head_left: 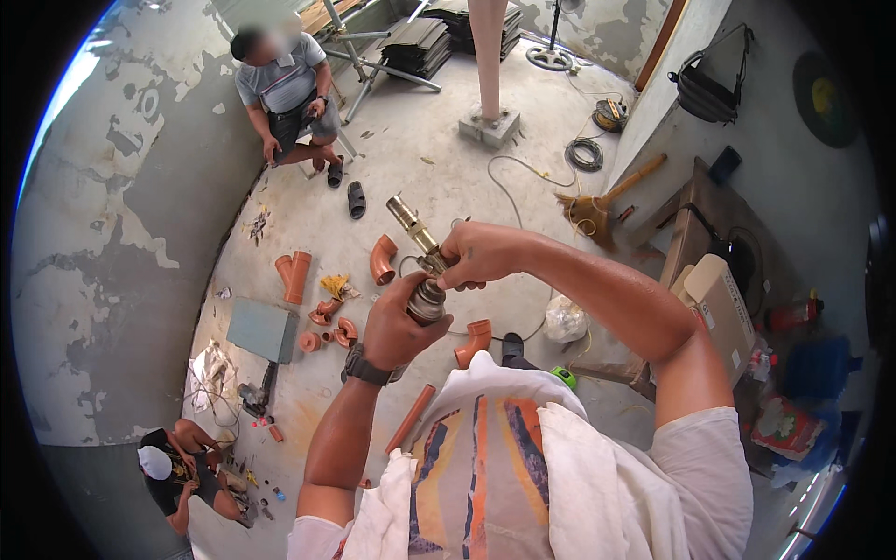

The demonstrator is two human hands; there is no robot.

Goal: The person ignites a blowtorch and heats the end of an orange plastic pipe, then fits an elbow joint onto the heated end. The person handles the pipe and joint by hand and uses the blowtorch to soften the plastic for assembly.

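Note:
A gas torch (411, 220) with a brass-coloured barrel is held up in front of my chest, its nozzle tilted to the far left. My left hand (392, 327) is wrapped round the rounded metal body (427, 301) at its lower end, which looks like a gas canister mostly hidden by the palm. At the neck, where barrel and body meet, the fingers of my right hand (478, 255) are closed on the fitting. A dark watch (366, 366) is on my left wrist.
Orange pipe elbows (382, 259) and a branch pipe (295, 277) lie on the floor beside a grey block (262, 329). A seated person (285, 84) is at far left, another crouches (196, 471) at near left. A pillar (488, 56), broom (607, 201) and cardboard box (721, 303) stand around.

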